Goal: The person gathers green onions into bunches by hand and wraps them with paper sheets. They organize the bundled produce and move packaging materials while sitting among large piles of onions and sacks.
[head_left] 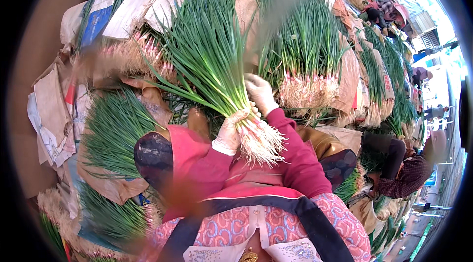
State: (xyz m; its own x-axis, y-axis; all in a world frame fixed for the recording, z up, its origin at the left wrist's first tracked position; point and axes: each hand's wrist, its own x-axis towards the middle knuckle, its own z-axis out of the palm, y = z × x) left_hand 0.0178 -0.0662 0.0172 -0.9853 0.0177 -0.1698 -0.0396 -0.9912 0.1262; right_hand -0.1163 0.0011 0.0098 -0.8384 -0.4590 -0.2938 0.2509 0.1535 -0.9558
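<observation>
A large bunch of green onions [217, 60] is held in front of me, leaves fanned up and away, pale roots hanging toward my lap. My left hand [230, 133], in a whitish glove, is wrapped round the lower stalks just above the reddish bulbs. My right hand [262, 95], also gloved, lies against the right side of the stalks a little higher up. Its fingers curl toward them, and their tips are partly hidden or blurred. Both maroon sleeves come up over the red apron [185, 146] on my lap.
Green onions with trimmed-looking rows of roots [309, 92] lie ahead on the right. Another pile of green onions [116, 131] sits by my left knee. Brown and white sacks [51, 109] lie around. A person in a checked top [406, 177] bends at the right.
</observation>
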